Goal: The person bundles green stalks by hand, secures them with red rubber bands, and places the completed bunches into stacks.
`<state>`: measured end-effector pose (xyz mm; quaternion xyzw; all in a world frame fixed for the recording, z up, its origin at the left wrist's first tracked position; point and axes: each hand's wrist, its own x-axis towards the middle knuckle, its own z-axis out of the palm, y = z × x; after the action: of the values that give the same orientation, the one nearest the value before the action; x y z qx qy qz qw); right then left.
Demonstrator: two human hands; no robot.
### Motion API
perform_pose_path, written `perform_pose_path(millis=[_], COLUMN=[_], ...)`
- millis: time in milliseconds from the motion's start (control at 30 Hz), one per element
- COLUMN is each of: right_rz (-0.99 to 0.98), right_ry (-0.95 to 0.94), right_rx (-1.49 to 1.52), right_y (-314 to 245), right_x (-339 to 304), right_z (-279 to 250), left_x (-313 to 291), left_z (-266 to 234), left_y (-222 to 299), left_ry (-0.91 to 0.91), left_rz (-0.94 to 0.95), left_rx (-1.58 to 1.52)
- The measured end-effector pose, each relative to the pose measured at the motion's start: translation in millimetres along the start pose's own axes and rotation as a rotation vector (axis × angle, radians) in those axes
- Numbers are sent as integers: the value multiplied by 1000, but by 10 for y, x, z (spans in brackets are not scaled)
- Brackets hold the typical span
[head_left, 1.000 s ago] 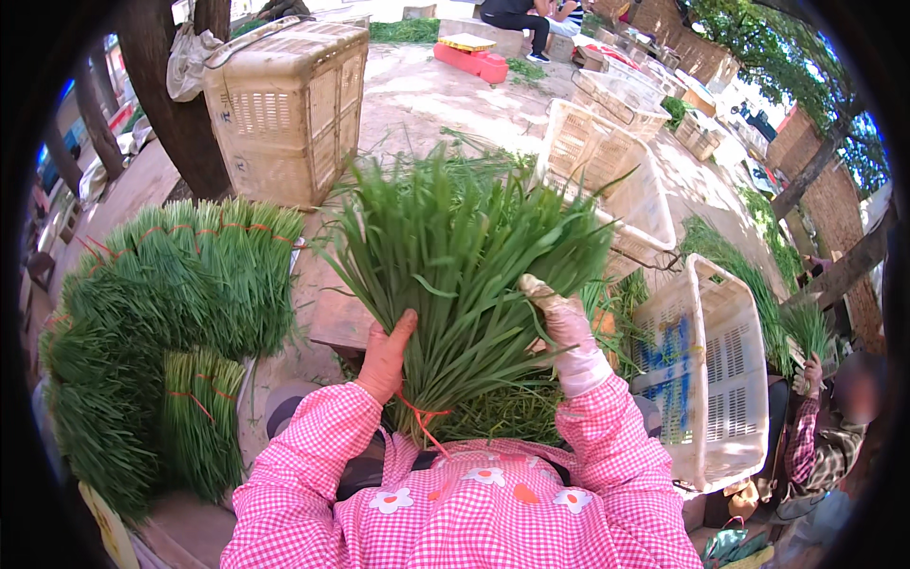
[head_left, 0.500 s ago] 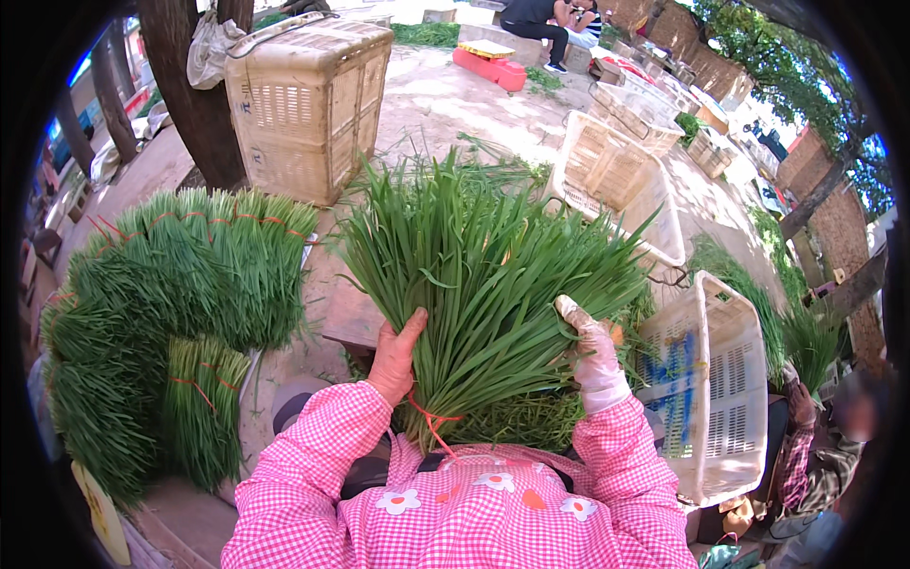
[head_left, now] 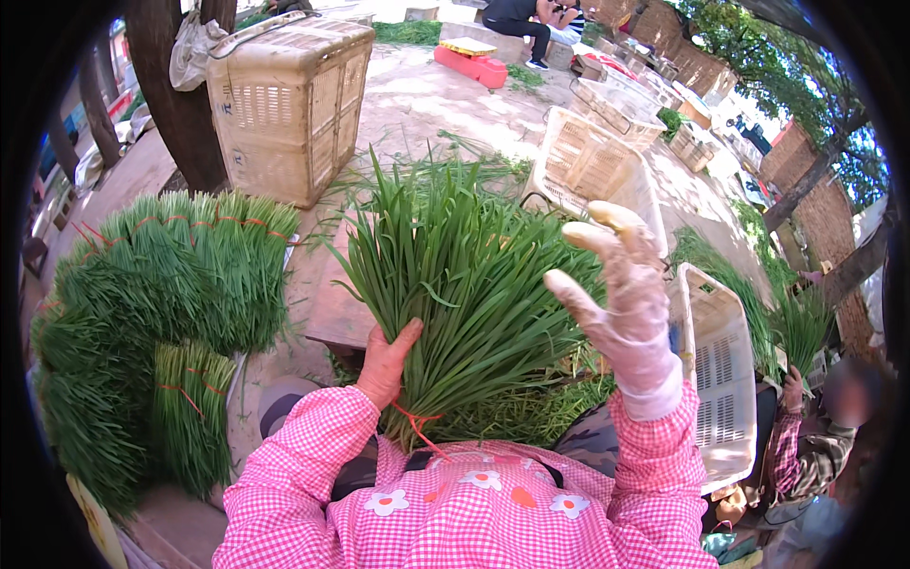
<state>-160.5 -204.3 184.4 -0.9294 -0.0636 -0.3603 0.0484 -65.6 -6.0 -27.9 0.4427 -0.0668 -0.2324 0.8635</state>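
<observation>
In front of my lap a big bunch of garlic chives [head_left: 464,275] fans out, leaf tips pointing away from me. My bare left hand [head_left: 385,365] is closed around its left side near the stems, thumb on top. An orange-red tie [head_left: 415,417] circles the stems just below that hand, its tail hanging down. To the right of the leaves my right hand [head_left: 621,303], in a thin whitish glove, is raised with fingers apart and holds nothing. Loose cut greens [head_left: 521,412] lie under the bunch.
Tied chive bundles [head_left: 171,275] are stacked at my left, a smaller pair [head_left: 192,398] nearer. A wooden board [head_left: 346,284] sits beyond my left hand. Plastic crates [head_left: 294,109] stand at far left, far right [head_left: 597,171] and near right [head_left: 725,370]. Another person's hand [head_left: 792,389] holds greens at right.
My right hand has let go of the bunch's right side and lifted up, fingers spreading. The leaves there have fallen in narrower. My left hand keeps its hold.
</observation>
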Motion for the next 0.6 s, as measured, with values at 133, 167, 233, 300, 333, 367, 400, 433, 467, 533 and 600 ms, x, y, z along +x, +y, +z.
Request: perform_pose_path(millis=[133,167,233,300,333,367,400,433,467,533,600], right_rz=[50,54,81,92,97,105,113,123,144,185,378], right_ry=[-128,-145,-167,-147,-138,-130,-122,-113,-119,-130,-96], right_rx=[-77,-74,-21,22,44,79,113,142,173,238,651], right_y=[166,192,213,229,236,243,250,260,274,293,268], right_x=[-51,-63,-84,-108,-118,-125,-130,-143,-156,-189,-208], right_z=[335,374,437,512,544,566,586,589,604,661,684], left_x=[-12,-23,-28,-31,-40,-45,-45,-41,-37,-22,-13], left_z=[23,26,13,0,-5,-10,-15,-5,5,4,5], left_y=[2,6,5,5,14,19,18,14,8,-19,-23], left_ry=[2,8,4,0,-2,-3,-4,-10,-17,-17,-21], left_rz=[-8,-2,0,1,3,4,4,2,0,6,-6], left_rx=[11,9,3,-1,-2,-3,-5,-9,-12,3,-7])
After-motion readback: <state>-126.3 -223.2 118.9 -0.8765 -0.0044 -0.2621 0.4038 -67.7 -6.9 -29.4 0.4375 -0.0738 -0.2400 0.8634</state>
